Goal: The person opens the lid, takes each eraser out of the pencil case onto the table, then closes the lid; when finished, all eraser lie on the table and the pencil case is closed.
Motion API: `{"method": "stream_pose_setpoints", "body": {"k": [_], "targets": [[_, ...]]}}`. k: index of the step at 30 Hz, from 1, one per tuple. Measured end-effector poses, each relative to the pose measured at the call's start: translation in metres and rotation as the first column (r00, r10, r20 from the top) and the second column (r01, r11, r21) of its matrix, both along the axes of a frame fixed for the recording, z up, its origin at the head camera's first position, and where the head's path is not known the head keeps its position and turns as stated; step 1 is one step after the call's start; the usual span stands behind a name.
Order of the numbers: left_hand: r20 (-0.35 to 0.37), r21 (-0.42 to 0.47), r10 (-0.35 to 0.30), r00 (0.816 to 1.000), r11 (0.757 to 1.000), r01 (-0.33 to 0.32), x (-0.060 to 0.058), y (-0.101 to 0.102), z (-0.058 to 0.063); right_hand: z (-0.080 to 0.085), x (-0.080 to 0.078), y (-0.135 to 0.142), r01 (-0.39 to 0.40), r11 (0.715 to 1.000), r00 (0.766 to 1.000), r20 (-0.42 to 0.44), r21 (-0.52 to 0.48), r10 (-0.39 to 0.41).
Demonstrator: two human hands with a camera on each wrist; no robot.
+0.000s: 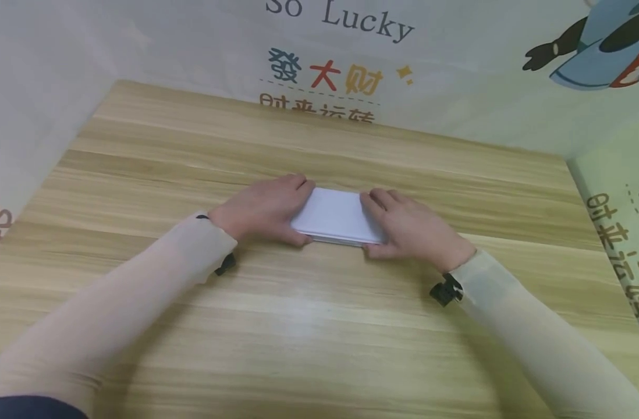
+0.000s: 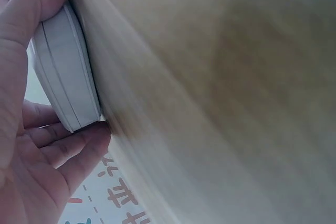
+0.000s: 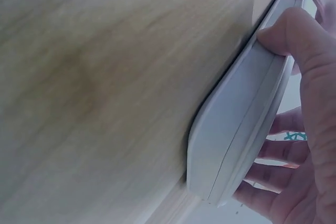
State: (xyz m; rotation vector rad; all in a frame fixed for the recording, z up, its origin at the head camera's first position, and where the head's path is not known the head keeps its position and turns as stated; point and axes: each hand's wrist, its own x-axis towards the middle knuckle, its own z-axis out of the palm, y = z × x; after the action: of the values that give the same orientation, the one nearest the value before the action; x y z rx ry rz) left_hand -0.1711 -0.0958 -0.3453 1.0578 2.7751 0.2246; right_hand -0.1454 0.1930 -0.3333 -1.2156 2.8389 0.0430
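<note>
A flat white case with a smooth top lies at the middle of the wooden table. In the left wrist view, the side of the case shows a thin seam running along it. My left hand grips its left end, thumb on the near side and fingers at the far side. At the right end, my right hand holds it the same way. The right wrist view shows the thumb pressed on the side wall of the case, fingers reaching behind it. The underside is hidden.
The wood-grain table stretches around both arms. A pale printed cloth with lettering and a cartoon figure hangs behind it and along both sides. Black wrist mounts sit at the sleeve cuffs.
</note>
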Motion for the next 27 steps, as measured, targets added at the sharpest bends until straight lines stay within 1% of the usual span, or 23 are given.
{"method": "stream_pose_setpoints", "body": {"k": [7, 15, 17, 20, 27], "targets": [[0.009, -0.020, 0.005, 1.000, 1.000, -0.005, -0.001, 0.003, 0.002, 0.001, 0.001, -0.001, -0.018, 1.000, 0.999, -0.029, 0.008, 0.018], [-0.012, -0.030, -0.019, 1.000, 0.999, 0.019, -0.002, 0.004, 0.002, 0.001, 0.000, 0.004, -0.015, 1.000, 1.000, -0.011, -0.003, 0.015], [-0.011, -0.030, -0.021, 1.000, 0.999, 0.021, -0.002, 0.004, 0.003, 0.002, 0.000, 0.005, -0.010, 1.000, 1.000, 0.005, -0.005, 0.010], [0.010, -0.021, -0.010, 1.000, 1.000, 0.010, -0.002, 0.003, 0.002, 0.004, -0.001, 0.005, 0.002, 1.000, 0.999, 0.038, -0.007, -0.002], [0.094, 0.025, 0.027, 0.995, 0.999, -0.029, -0.003, -0.004, -0.002, 0.007, -0.005, 0.011, 0.050, 0.998, 0.989, 0.138, -0.047, -0.044]]}}
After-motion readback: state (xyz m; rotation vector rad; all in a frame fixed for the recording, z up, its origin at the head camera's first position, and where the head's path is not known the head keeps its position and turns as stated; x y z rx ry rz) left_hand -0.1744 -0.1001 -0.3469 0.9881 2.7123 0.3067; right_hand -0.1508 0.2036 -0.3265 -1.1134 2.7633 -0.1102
